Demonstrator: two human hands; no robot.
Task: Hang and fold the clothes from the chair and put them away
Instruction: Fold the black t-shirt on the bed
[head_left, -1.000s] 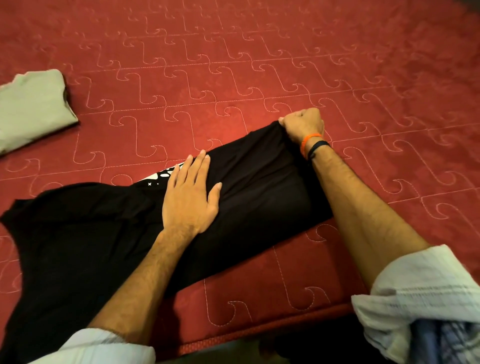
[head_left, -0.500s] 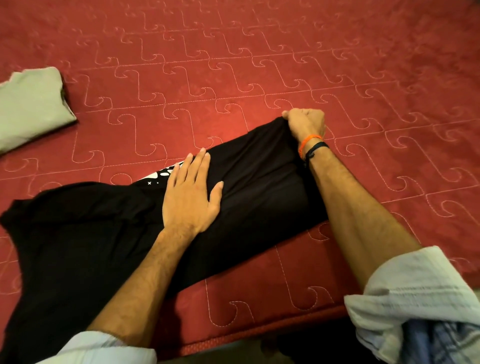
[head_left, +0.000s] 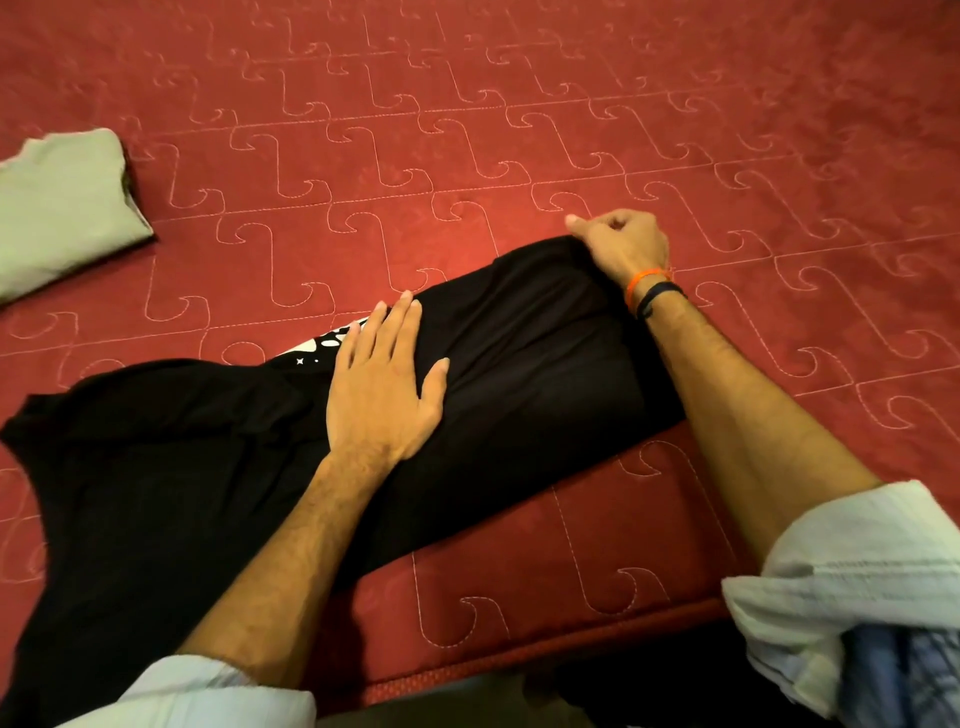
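Head view: black shirt (head_left: 519, 395) long axis lower-left to upper-right; left hand (head_left: 382, 387) flat atop, right hand (head_left: 621, 244) pinching far corner.

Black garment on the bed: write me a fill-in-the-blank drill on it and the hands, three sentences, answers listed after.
1. The left hand lies flat on the ____ garment.
2. The right hand, with bands at its wrist, grips the garment's far ____ corner.
3. A folded grey garment lies on the ____ quilted bedspread, apart from the one being folded.

Missing words: black; right; red
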